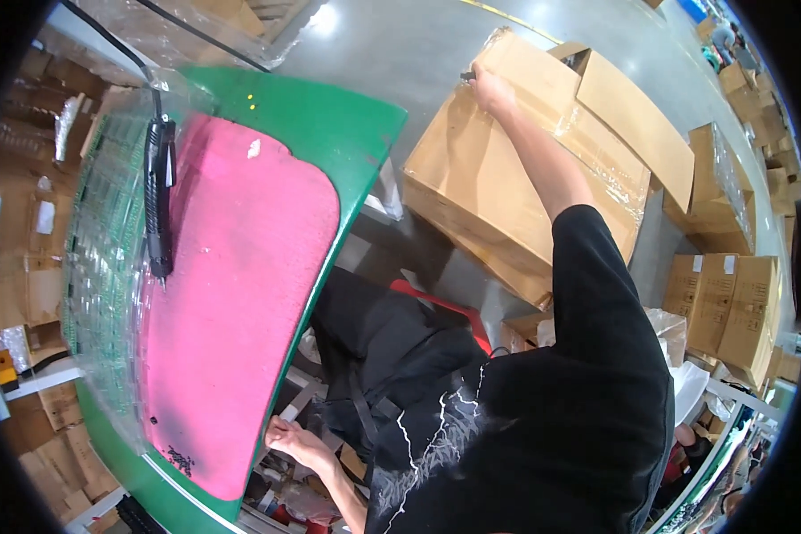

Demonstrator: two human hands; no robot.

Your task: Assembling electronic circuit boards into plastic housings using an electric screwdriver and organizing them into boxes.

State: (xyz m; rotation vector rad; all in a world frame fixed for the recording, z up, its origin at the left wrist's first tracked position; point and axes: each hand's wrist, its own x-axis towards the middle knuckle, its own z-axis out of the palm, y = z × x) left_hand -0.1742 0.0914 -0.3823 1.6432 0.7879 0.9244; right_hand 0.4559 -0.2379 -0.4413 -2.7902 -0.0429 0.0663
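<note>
R hand [491, 92] at lg carton [481, 173]; 1 driver [157, 191] over pink mat [236, 303].

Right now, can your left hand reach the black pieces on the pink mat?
Probably yes: the left hand is beside the green table, and nothing visible blocks the black pieces.

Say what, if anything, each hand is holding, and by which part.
The right hand holds a small dark object, one end jutting out, gripped part hidden. Whether the left hand holds anything can't be told.

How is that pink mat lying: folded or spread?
Spread: the pink mat lies flat over the green tabletop, with no fold showing.
</note>
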